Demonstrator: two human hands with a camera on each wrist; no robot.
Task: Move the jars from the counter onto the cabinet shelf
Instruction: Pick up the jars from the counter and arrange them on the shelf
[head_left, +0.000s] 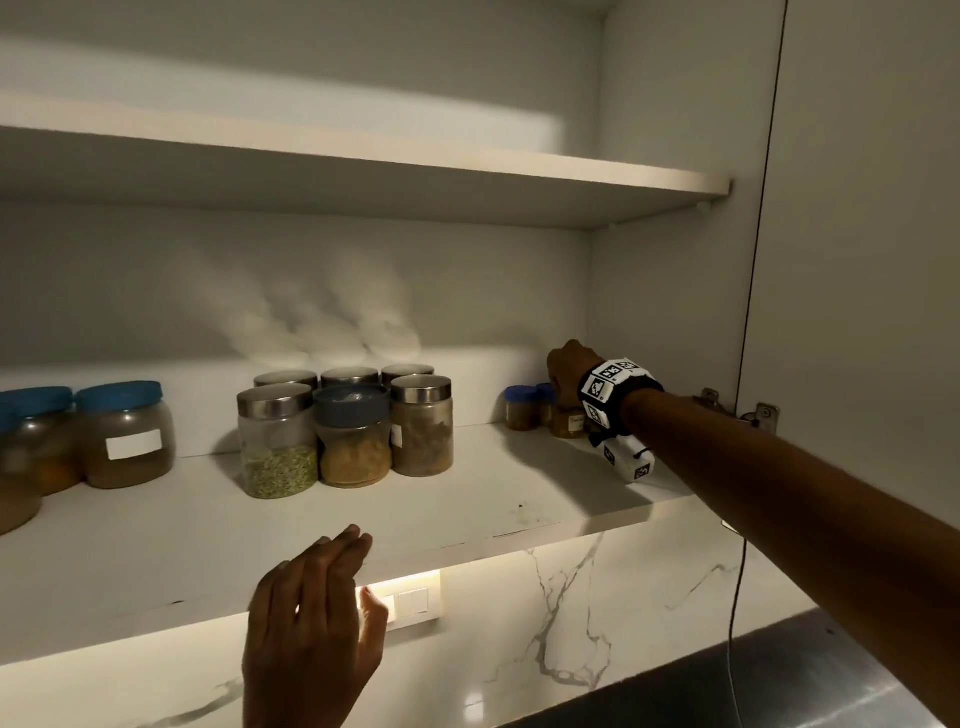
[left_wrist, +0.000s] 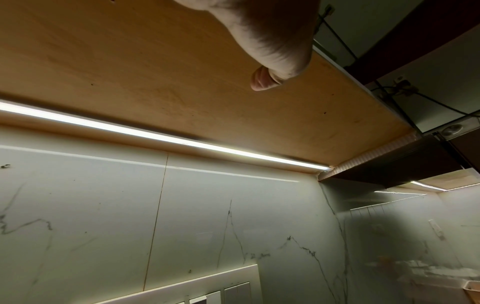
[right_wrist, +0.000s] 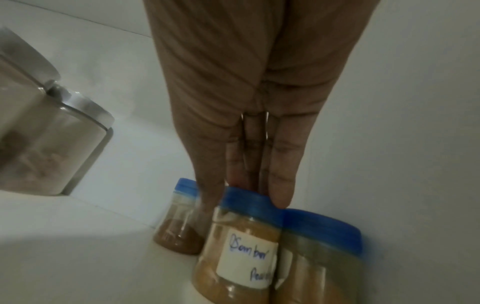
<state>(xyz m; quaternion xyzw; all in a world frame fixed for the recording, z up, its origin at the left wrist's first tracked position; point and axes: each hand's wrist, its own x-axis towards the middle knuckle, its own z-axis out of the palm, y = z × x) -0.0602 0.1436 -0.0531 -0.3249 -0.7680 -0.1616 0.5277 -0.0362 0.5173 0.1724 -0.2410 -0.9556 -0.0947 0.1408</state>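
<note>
At 3 o'clock on the cabinet shelf (head_left: 467, 499), right hand (right_wrist: 249, 133) rests straight fingers on the labelled jar (right_wrist: 241, 253), packed against two neighbours. Pushing risks toppling them. Left hand (head_left: 311, 634) relaxed, empty.

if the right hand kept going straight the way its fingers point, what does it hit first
Nearly nothing to cross: the right hand has its fingertips at the blue lid of the labelled jar by the shelf's right end. Past that, probably the cabinet's back wall, though depth is unclear.
</note>
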